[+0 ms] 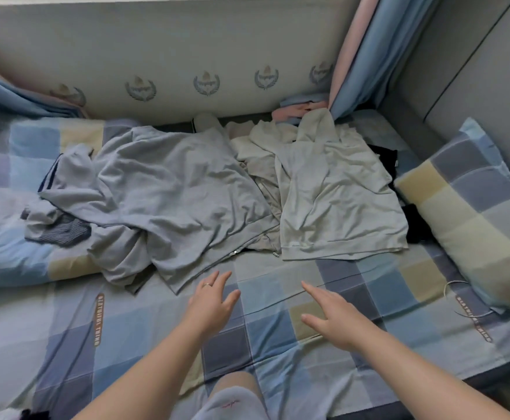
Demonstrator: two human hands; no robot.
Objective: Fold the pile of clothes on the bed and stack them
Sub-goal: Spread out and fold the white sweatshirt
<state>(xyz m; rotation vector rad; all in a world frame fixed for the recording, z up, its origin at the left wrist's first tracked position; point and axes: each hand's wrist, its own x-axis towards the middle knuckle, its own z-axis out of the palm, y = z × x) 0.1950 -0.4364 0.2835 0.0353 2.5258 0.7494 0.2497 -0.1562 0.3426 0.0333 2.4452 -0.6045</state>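
On bed [126, 328]: one grey top [172, 192], one white top [338, 201]; left hand [211, 301], right hand [335, 319]: fingers spread.

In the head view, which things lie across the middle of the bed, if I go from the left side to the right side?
small striped garment → large blue-grey garment → cream garment → black clothing → checked pillow
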